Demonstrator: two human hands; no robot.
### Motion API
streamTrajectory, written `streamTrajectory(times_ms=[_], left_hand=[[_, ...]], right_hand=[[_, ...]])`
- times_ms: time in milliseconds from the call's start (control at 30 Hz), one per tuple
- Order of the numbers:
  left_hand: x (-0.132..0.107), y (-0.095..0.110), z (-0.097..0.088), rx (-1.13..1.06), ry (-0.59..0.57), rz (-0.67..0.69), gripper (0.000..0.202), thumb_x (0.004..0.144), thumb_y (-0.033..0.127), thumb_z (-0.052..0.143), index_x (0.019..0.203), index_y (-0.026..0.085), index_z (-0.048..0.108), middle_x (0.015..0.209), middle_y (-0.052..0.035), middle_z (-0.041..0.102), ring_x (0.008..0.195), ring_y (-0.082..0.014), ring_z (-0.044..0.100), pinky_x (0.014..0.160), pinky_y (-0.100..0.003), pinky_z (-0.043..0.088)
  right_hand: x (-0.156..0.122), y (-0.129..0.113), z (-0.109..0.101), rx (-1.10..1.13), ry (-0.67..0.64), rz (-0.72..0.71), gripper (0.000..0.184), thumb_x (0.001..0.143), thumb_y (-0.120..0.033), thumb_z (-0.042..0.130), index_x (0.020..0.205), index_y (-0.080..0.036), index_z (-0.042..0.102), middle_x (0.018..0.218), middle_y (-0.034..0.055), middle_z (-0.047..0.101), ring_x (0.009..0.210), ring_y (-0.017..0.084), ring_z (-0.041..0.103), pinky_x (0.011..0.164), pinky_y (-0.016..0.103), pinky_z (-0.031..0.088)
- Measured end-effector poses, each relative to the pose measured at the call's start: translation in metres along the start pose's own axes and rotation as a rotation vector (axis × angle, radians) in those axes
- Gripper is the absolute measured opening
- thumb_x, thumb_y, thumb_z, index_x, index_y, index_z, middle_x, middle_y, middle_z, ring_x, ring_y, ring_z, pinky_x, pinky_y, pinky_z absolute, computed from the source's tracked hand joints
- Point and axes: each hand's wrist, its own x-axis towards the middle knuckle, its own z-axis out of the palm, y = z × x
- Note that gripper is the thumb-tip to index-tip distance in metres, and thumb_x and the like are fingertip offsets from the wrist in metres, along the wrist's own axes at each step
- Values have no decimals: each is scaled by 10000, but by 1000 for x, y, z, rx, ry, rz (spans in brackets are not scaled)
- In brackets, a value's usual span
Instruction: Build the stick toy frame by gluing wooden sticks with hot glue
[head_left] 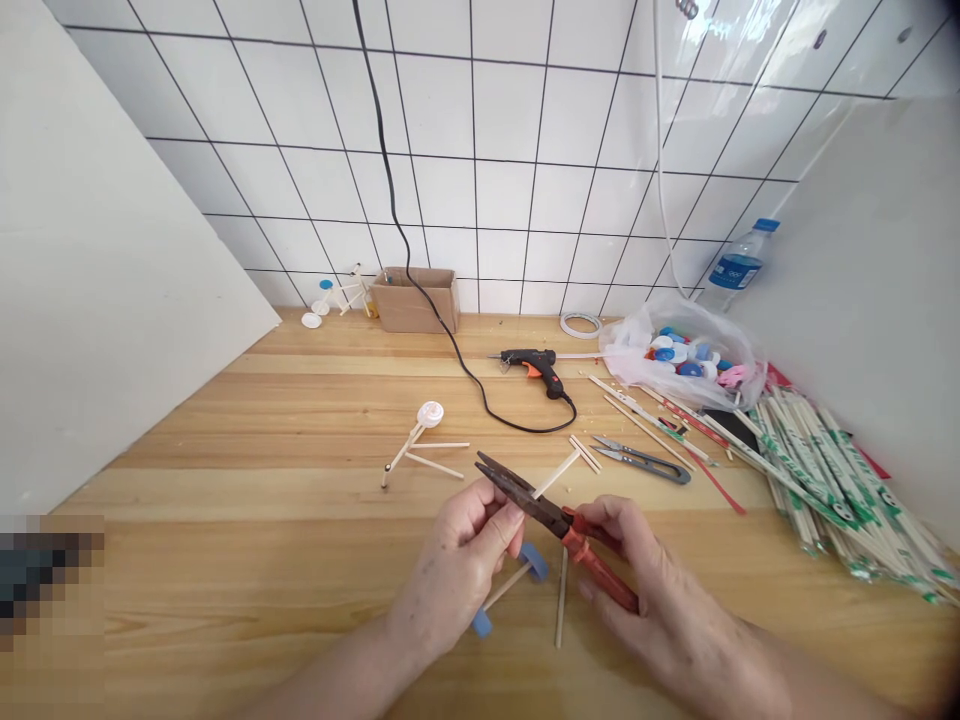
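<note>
My right hand (pixel 637 570) is wrapped round the red handles of a pair of pliers (pixel 555 515). Between their long dark jaws sits a thin wooden stick (pixel 556 472), slanting up to the right. My left hand (pixel 469 545) pinches the stick's lower end beside the jaws; its fingers hide that end. Under the left hand, two blue bottle caps joined by a stick (pixel 508 588) lie on the table. Another wooden stick (pixel 561 600) lies below the pliers. Short stick pieces (pixel 585 455) rest just beyond. A small stick frame with a white cap (pixel 420 440) stands farther left.
A glue gun (pixel 531 365) with a black cord lies at the back middle. Thread snips (pixel 645 462) lie to the right. A bag of bottle caps (pixel 682 355), a water bottle (pixel 742 265) and packs of chopsticks (pixel 840 480) line the right. A cardboard box (pixel 416 302) stands by the wall.
</note>
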Motion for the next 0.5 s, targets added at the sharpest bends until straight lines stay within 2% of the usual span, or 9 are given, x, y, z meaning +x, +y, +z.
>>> streamTrajectory(times_ms=[133,200,267,333,400,500], left_hand=[[-2,1,0,50,-7,27,279,852,405,481,711,165,489,566,55,422,483,-64,293,457,-209,223],[-3,2,1,80,-14,43,287,858,402,474,696,166,482,574,49,425,506,-72,317,477,-212,247],[-4,3,1,99,-23,42,295,864,403,464,684,170,469,581,46,426,511,-75,323,486,-217,256],[-4,3,1,110,-32,40,290,870,403,453,693,174,466,589,46,427,509,-77,321,491,-222,260],[-4,2,1,123,-43,48,272,877,396,439,721,176,476,595,46,426,513,-80,325,496,-225,264],[-3,2,2,155,-61,67,249,886,379,422,757,176,488,601,44,423,525,-86,337,504,-225,272]], right_hand=[[2,3,1,-46,-11,76,491,821,-225,468,1255,-172,246,1204,162,548,1113,232,545,927,404,465],[4,2,-1,-68,-54,72,418,827,-225,463,1222,-175,332,1176,145,553,1081,234,546,918,411,459],[5,0,-3,-61,-89,64,263,846,-209,437,1108,-188,433,1084,112,572,996,213,560,872,385,470],[5,-2,-5,-46,-101,66,174,861,-189,406,1024,-189,467,1008,92,571,922,196,557,828,362,473],[5,-2,-6,-40,-106,75,179,849,-154,404,1014,-183,468,992,90,562,910,194,544,822,356,463],[5,-3,-7,-49,-133,100,302,764,-55,434,1038,-178,463,1017,93,553,951,201,526,847,350,440]])
